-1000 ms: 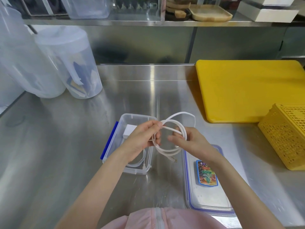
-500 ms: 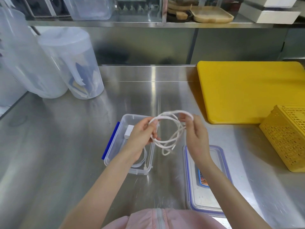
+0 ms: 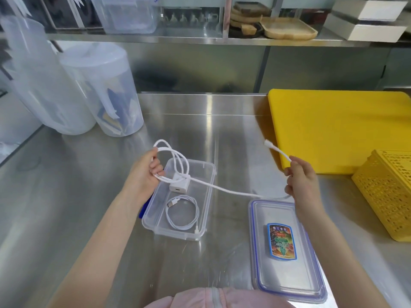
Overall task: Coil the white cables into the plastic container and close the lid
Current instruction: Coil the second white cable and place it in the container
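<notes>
A clear plastic container (image 3: 206, 174) lies open on the steel counter in front of me. Inside it rest a white charger block (image 3: 178, 186) and a thin coiled white cable (image 3: 182, 213). My left hand (image 3: 145, 174) grips several loops of a thicker white cable (image 3: 222, 188) just left of the container's far end. From the loops the cable runs right, low over the counter, to my right hand (image 3: 300, 176), which pinches it near its plug end; the plug sticks up and left. The container's lid (image 3: 284, 281), clear with a blue rim and a colourful label, lies flat to the right.
A yellow cutting board (image 3: 338, 127) lies at the back right, with a yellow perforated basket (image 3: 387, 194) in front of it. Two translucent jugs (image 3: 104, 92) stand at the back left. A shelf with trays and boxes runs along the wall.
My hands have drawn apart: the left moved left with the loops, the right swung out to the right, pulling one end of the cable out of the coil into a long straight run.
</notes>
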A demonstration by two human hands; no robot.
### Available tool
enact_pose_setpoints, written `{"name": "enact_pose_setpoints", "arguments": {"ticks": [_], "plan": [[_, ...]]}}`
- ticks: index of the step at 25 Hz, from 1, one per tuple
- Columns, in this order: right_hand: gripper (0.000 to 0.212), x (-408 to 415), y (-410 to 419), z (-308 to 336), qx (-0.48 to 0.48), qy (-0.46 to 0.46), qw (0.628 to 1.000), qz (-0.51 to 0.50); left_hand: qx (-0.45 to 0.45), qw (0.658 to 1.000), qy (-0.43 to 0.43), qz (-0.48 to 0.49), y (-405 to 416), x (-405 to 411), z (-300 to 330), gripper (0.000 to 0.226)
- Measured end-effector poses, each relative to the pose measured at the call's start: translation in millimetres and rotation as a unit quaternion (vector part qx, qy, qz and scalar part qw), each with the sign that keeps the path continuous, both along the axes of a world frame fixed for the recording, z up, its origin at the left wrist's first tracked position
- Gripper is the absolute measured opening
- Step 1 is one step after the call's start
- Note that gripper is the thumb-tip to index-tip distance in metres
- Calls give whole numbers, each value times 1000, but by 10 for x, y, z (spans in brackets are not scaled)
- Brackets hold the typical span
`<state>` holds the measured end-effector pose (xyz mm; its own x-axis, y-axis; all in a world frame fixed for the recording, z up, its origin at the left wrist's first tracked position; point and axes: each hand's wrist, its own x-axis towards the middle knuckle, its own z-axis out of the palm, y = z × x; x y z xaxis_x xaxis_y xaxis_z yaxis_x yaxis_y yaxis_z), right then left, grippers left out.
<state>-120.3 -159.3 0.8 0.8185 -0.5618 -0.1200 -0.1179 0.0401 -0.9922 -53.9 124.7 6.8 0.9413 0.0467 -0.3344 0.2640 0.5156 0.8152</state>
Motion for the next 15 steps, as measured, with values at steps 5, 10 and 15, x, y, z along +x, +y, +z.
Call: {"name": "enact_pose_setpoints", "arguments": {"ticks": [5,10,15], "plan": [[32,-42,18,-63,-290,92,946,114,11,999,-50,10,94,-10,115,33],[26,-89,451,10,-319,64,904,276,39,985,-126,-111,-172,-115,267,33],[33,-27,805,24,-361,39,879,308,-12,972,-143,-184,-489,-236,357,30]]}}
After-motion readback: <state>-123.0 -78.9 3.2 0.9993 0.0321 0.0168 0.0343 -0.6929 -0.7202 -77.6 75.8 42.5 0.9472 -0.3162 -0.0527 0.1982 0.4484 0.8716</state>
